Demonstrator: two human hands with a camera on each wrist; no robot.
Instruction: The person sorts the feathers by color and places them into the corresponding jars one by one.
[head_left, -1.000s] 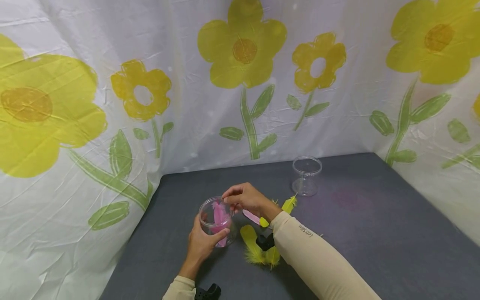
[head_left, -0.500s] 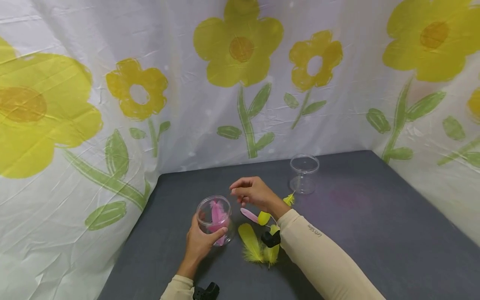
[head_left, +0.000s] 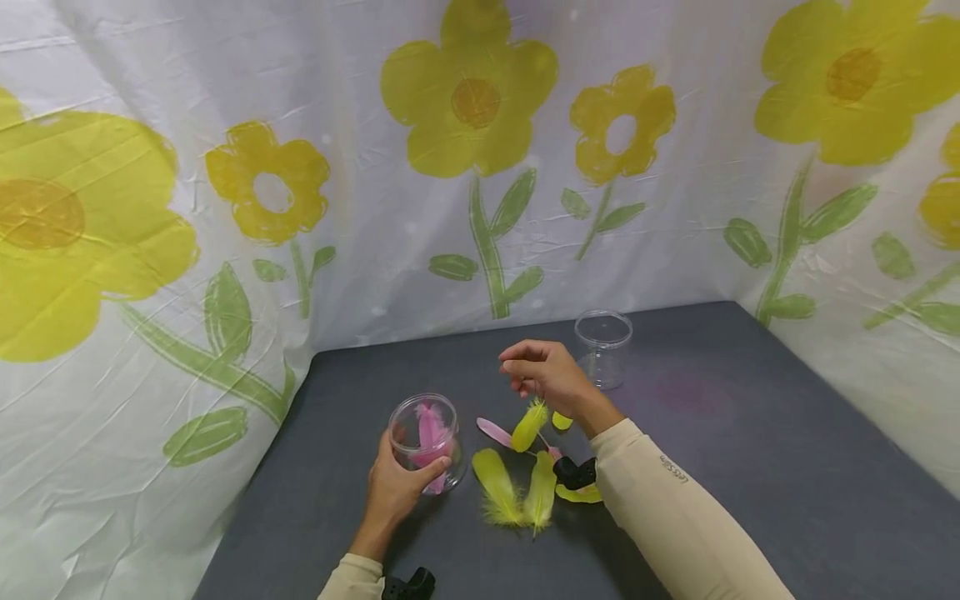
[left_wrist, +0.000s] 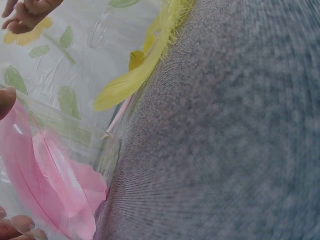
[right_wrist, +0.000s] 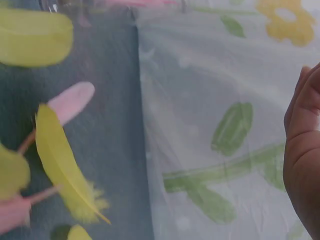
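My left hand [head_left: 397,490] grips a clear plastic jar [head_left: 456,429] from its near left side, thumb across the front. Inside the jar stand several pink feathers [left_wrist: 60,185], pressed near the wall in the left wrist view. To the right, my right hand [head_left: 551,377] hovers over the loose feathers, fingers loosely curled with nothing visible between them. Below it lies a yellow feather [head_left: 529,427] across a pink feather [head_left: 495,432]. Nearer me are two broader yellow feathers [head_left: 497,485], fluffy ends toward me.
A second clear container [head_left: 603,315] stands at the back of the dark grey table [head_left: 712,492], partly behind my right hand. Another yellow feather [head_left: 577,493] shows beneath the right wrist's camera. A white curtain [head_left: 375,208] with printed yellow flowers hangs behind and around the table.
My right hand has moved from the jar's rim to the right, over the loose feathers, uncovering more of them. The left hand keeps its hold on the jar. The head view has shifted slightly.
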